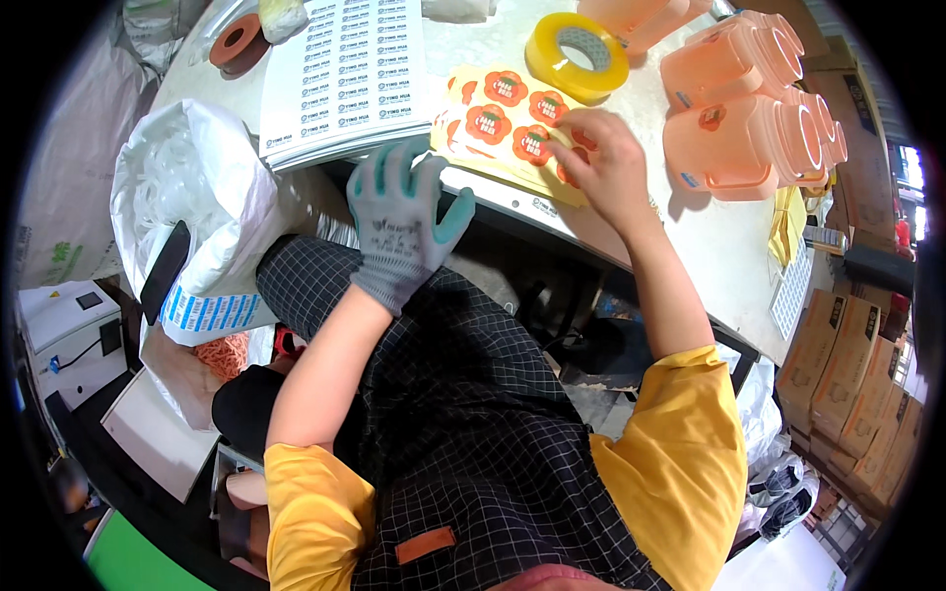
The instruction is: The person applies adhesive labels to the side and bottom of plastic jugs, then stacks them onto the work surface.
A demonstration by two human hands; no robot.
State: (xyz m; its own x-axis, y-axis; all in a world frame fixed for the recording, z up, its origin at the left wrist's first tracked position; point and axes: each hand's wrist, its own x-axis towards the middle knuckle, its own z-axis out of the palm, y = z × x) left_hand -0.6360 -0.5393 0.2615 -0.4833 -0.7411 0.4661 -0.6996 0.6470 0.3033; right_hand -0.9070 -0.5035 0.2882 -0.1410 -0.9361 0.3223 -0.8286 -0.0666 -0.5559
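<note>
My left hand [399, 212] wears a grey knit glove with teal fingertips. Its fingers are spread beside the table's front edge, holding nothing, near the white label sheets and the sticker sheets. My bare right hand [613, 165] is over the right side of the pale yellow sticker sheets [463, 156]. Its thumb and forefinger pinch at the edge of a red flower-shaped sticker [532, 145]; the fingers partly hide the stickers below. To its right, translucent orange plastic jugs [724, 148] lie on their sides, and one bears a similar flower sticker.
A yellow tape roll [577, 57] lies behind the stickers. Stacked label sheets [345, 74] and a brown tape roll [238, 45] are farther left. A white sack [232, 163] with clear plastic pieces stands left of my knee. Cardboard boxes [838, 369] are stacked at right.
</note>
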